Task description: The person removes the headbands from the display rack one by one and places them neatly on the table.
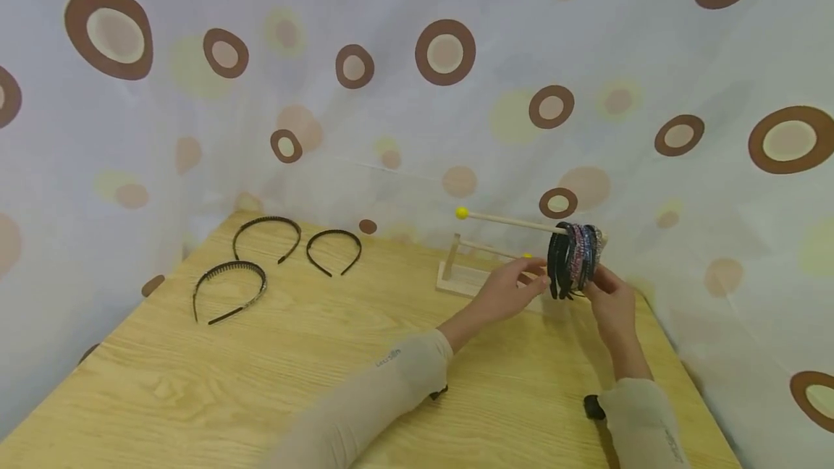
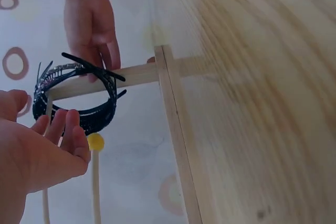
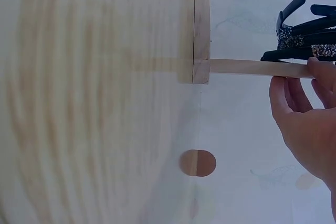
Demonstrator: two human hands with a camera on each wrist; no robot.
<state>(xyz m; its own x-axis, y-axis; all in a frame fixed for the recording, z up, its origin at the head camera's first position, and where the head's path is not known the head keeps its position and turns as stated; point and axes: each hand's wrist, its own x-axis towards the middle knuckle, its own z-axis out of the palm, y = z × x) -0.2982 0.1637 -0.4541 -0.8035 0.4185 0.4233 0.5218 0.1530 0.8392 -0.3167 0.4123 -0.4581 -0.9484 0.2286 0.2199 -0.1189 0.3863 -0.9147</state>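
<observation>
Best to square up the headbands (image 1: 573, 263) gently on the upper rod (image 1: 508, 221), between the hands and just beside the relaxed, ungripping fingers of the left hand (image 1: 503, 294), while bracing the post (image 3: 247, 67) of the wooden stand (image 1: 468, 279) in the pinch of the right hand (image 1: 614, 307) against tipping.

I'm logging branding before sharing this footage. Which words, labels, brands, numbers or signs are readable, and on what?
No text can be read.
Left sleeve: a small dark mark, too small and blurred to read.
Right sleeve: another small mark, also unreadable.
Headbands, wooden stand, tabletop: no readable text shows.
</observation>
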